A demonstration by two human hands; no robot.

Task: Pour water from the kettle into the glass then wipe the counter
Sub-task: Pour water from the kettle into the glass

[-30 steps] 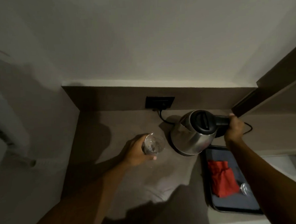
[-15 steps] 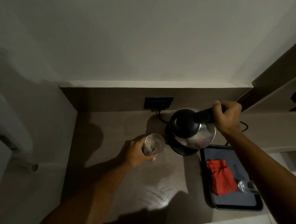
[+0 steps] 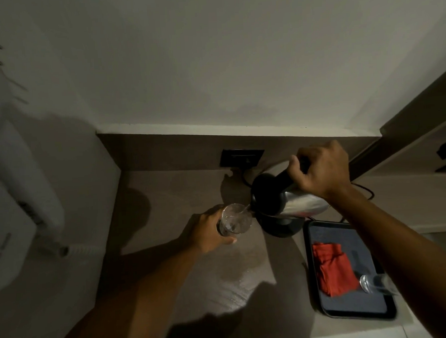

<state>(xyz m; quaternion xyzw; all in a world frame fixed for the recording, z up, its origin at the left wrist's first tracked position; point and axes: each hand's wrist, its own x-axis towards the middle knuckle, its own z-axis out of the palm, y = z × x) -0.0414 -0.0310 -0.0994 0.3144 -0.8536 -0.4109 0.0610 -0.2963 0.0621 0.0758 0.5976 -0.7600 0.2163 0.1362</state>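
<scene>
Since half a second back the kettle (image 3: 293, 204) has come up off its base (image 3: 279, 226) and tipped left, spout now at the rim of the glass (image 3: 235, 220); right hand (image 3: 320, 169) has risen with it. Glass and left hand (image 3: 209, 231) sit about where they were.

Counter (image 3: 166, 197): grey-brown, fills the middle of the view, wet streaky patch near its front edge, hard shadows from both arms. Pale wall behind, dark backsplash strip with a black socket (image 3: 242, 157); a cord runs from there toward the base.

Tray (image 3: 353, 314): dark, on the counter at the right, just beside the base. A folded red cloth (image 3: 333, 271) lies in it, and a second clear glass (image 3: 372, 283), partly hidden by the right forearm.

Kettle: steel body, black lid facing the camera, held in the air, tilted hard toward the glass, above and slightly right of the black round base. A thin stream looks to run from spout into the glass, blurry, hard to be sure.

Right hand: fist closed round the black kettle handle, knuckles up.

Left hand: fingers curled round the glass from the left, thumb in front. Cannot tell if the glass touches the counter. Some water shows in it.
</scene>
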